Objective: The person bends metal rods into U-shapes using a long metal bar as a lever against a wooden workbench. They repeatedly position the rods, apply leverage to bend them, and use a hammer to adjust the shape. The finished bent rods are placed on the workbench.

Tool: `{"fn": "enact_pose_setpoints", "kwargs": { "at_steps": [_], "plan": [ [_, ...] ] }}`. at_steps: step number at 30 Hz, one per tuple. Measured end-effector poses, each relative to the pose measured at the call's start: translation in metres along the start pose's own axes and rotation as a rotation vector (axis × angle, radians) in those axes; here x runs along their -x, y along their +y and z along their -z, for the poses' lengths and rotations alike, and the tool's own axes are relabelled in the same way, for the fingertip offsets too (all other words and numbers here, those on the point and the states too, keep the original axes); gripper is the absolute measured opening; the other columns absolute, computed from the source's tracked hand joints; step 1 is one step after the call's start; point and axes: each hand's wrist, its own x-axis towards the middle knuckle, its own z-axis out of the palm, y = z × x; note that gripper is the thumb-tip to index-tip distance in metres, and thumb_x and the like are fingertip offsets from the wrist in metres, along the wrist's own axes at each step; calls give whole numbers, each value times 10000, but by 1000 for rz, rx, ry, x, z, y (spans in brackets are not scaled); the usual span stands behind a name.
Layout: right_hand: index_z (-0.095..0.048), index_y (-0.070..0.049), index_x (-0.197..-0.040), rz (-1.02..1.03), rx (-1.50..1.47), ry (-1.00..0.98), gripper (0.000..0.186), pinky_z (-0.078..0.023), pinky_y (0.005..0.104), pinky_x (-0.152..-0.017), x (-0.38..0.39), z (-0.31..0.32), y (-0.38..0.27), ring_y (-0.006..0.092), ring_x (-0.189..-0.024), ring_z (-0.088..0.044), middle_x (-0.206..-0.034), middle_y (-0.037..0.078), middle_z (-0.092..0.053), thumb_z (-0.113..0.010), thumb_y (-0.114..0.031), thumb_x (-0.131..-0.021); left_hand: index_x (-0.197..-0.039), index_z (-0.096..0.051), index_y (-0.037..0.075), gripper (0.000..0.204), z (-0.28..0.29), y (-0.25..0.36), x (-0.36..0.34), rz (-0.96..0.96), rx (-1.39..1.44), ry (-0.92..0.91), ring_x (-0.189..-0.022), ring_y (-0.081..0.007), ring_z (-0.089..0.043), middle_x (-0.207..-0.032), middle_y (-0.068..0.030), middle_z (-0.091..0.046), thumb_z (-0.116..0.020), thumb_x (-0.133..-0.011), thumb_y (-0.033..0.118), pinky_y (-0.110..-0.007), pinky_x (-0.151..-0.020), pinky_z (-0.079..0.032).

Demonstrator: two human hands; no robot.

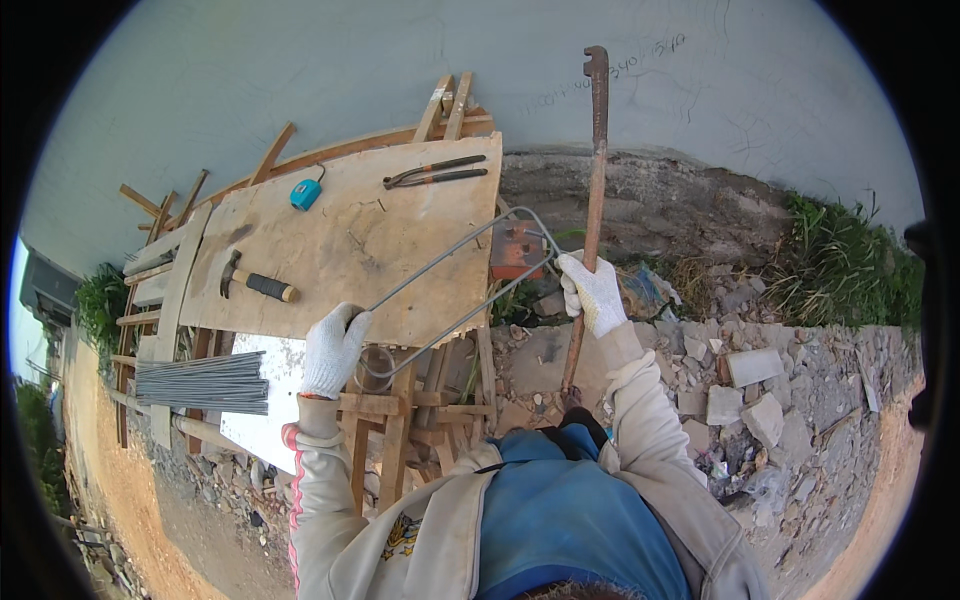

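Note:
My left hand [335, 350], in a white knit glove, is closed on one side of a bent steel rod [440, 260]. The rod forms a long narrow loop with a curled end just right of that hand. Its far corner reaches over the bench's right edge, close to my right hand [596, 292]. That hand, gloved alike, is closed around a long rusty bending bar [597, 180], which stands nearly upright in the view with a notched head at its far end. The bar's lower end comes down near my body.
A plywood-topped bench [320, 240] carries a claw hammer [258, 278], black-handled pincers [435, 173] and a teal tape measure [306, 194]. Straight rods [200, 382] lie stacked at left. A reddish block [515, 250] sits by the bench edge. Rubble [760, 410] covers ground at right; a wall [380, 70] stands behind.

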Motion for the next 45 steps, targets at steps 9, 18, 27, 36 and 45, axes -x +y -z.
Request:
{"fn": "enact_pose_setpoints", "kwargs": {
  "at_steps": [9,18,27,36,45],
  "plan": [
    [-649,-46,-960,-52,548,-383,296,-351,281,-396,-91,14,-40,78,-447,-462,-642,-14,-540,-779,-311,-984,-1062,-735,-2,287,-116,78,133,492,229,309,-792,-352,-753,-865,-204,-755,-673,-1032,276,-408,-714,-562],
    [-633,-58,-892,-95,652,-604,323,-335,280,-407,-124,24,-44,78,-444,-460,-618,-23,-534,-769,-334,-987,-1077,-723,-20,320,-168,132,162,756,341,452,-797,-295,-715,-866,-212,-726,-654,-1040,290,-387,-762,-545],
    [-576,-102,-917,-140,685,-654,294,-335,279,-398,-125,23,-42,75,-448,-434,-634,-30,-507,-768,-309,-997,-1098,-737,-36,328,-177,120,153,700,305,625,-813,-178,-665,-890,-116,-737,-675,-1027,278,-349,-766,-533],
    [-586,-82,-915,-213,543,-563,264,-340,290,-399,-116,23,-34,88,-441,-441,-619,-14,-512,-765,-254,-1003,-1096,-743,-24,302,-173,98,150,749,495,611,-746,-98,-598,-895,-40,-705,-696,-1017,263,-281,-661,-492],
    [-572,-112,-965,-241,589,-514,258,-331,270,-394,-109,19,-41,71,-442,-429,-634,-25,-516,-778,-262,-999,-993,-659,47,346,-205,114,152,945,1247,897,-635,-110,-532,-751,-7,-566,-630,-1095,377,-284,-596,-477]
  ]
}}
